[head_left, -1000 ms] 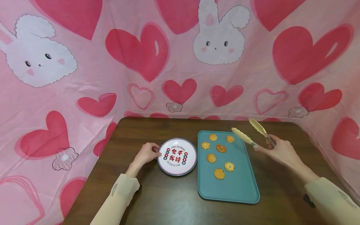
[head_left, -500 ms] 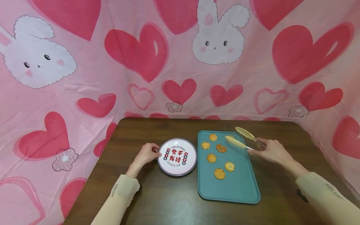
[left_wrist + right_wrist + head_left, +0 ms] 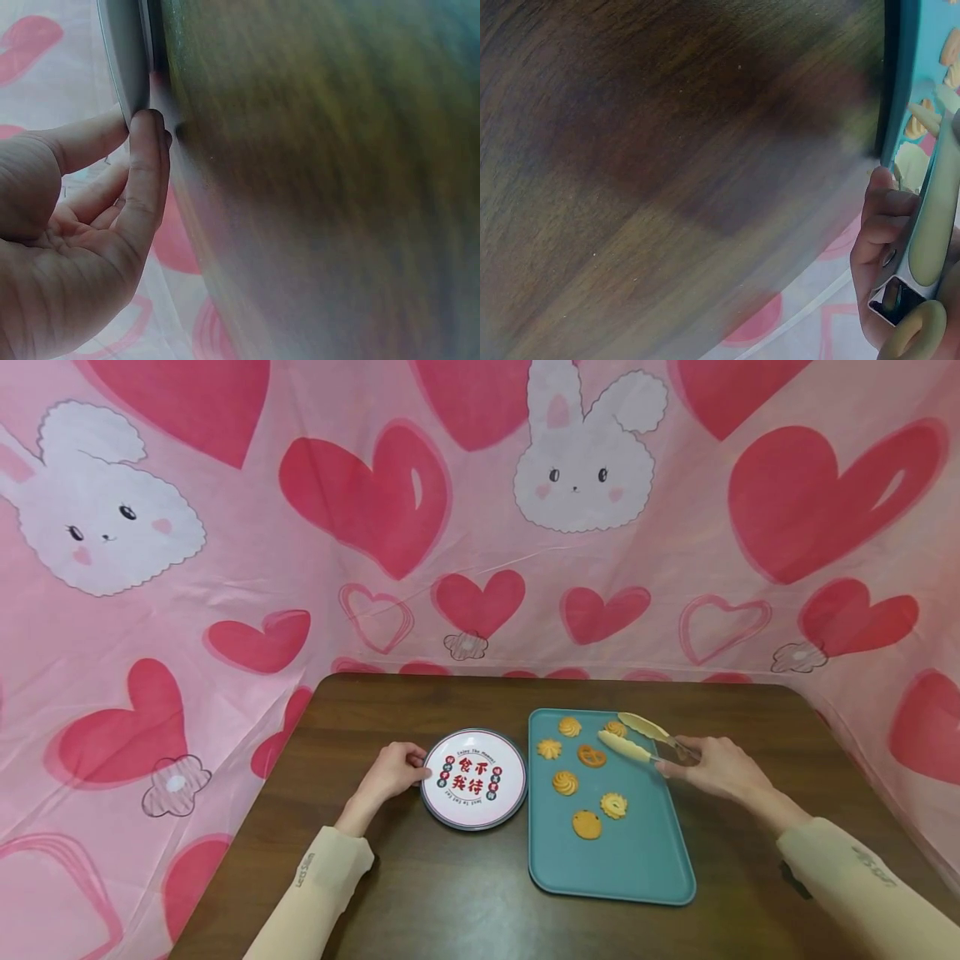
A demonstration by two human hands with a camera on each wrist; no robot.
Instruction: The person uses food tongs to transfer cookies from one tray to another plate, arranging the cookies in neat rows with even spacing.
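**Parted tongs (image 3: 633, 748) flank a swirled cookie (image 3: 617, 728)**

The cookie sits near the far right corner of the tray (image 3: 615, 870), between the two tong tips in the head view; whether either tip touches it, I cannot tell. The tips stand apart, clamped on nothing. The right hand (image 3: 708, 767) grips the tongs, thumb on one arm, fingers on the other.

To pinch well here, both heads should sit low on opposite sides of the cookie, then close slowly and evenly. The piped ridges look crumbly, so a light squeeze should suit. A straight lift would spare the glossy pretzel-shaped cookie (image 3: 592, 756) lying near.

The tongs have pale yellow, scalloped heads on metal arms. The tray is matte teal, a rounded rectangle with a low lip; nearer its middle lie a flat, round cookie (image 3: 587, 824) and a frilled one with a ring-like centre (image 3: 613, 805).

Just left, the left hand (image 3: 393, 768) pinches the rim of a smooth, round white plate (image 3: 474, 811) with red lettering, steadying it on the dark wood-grained table (image 3: 435, 902).
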